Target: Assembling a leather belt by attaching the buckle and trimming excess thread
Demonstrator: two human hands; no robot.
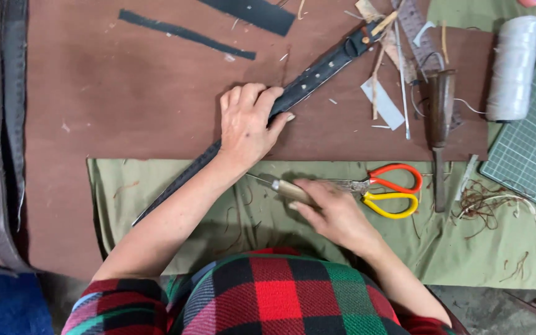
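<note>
Nearest the camera, the right hand (336, 214) is closed around a wooden-handled awl (280, 187), apparently being picked up or set down; it lies on the green cloth (156, 205) just below the black leather strap (293, 93). Orange and yellow scissors (392, 186) lie right of the awl. Beyond, the left hand (246, 124) presses palm-down on the strap, fingers curled over its far edge, apparently to pin it flat. The strap runs diagonally across the brown board (125, 105) on the surface: long, narrow, dark, with pale studs or holes along its upper half. A white thread spool (515, 68) stands right of the strap's far end.
</note>
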